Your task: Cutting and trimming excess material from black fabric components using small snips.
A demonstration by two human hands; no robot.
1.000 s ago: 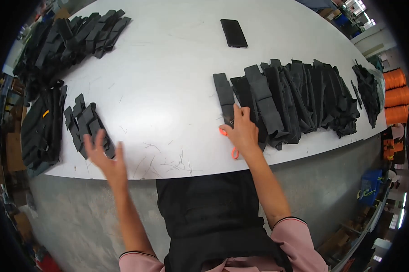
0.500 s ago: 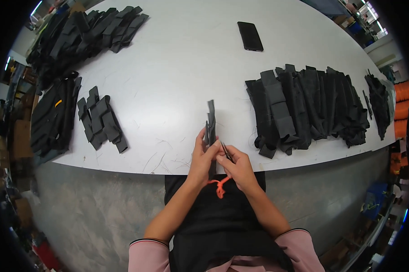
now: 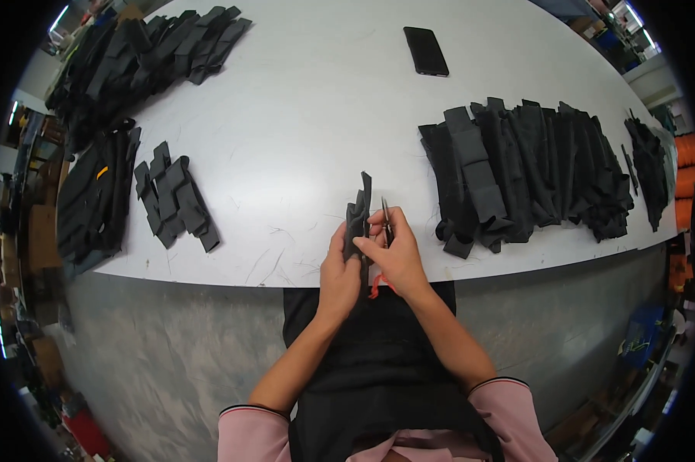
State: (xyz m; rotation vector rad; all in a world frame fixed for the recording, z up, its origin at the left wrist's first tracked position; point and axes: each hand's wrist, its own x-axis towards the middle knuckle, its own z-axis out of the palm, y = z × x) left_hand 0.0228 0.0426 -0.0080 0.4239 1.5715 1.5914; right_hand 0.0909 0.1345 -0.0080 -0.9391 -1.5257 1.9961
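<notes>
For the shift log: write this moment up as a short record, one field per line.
Surface: white table, front edge next to the person
Left hand: holds a black strap piece upright
Right hand: holds small snips with an orange part, tips beside the strap
Right of hands: overlapping row of black strap pieces
Left of hands: small stack of black pieces
Far left: larger black piles
Far side: dark phone lying flat
</notes>
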